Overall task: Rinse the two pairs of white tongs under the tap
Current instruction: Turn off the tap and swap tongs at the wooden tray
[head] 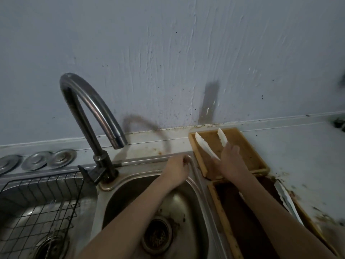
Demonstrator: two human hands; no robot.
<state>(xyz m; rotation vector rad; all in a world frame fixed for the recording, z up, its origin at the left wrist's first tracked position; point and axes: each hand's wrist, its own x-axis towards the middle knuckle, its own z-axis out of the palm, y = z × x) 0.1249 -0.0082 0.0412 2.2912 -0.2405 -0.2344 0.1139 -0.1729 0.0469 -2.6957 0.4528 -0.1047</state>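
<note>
Setting: kitchen counter (291, 146) against a pale, streaked, speckled wall (168, 62); steel double sink (196, 184) set into it.
Right hand (230, 161): over the far wooden tray (255, 159), fingers curled round the hinge end of one pair of white tongs (205, 146); the palm side is hidden.
Held tongs: two arms spread apart and pointing away from the hand toward the wall, tips above the tray's far edge.
Second tongs (285, 199): lying on the counter just right of the right forearm, along the edge of the near tray (220, 208), well back from the grip; partly blurred.
Left hand (177, 169): left of the grip, at the sink's far right corner, fingers bent over the rim; I cannot tell whether it holds anything.
Tap (93, 109): curved steel spout further left of both hands, outlet pointing down at the basin; no water visible.
Drain (156, 234): in the basin, below the left forearm.
Wire rack (37, 208): in the left basin, far from the grip.
Metal discs (37, 160): three in a row behind the rack.
</note>
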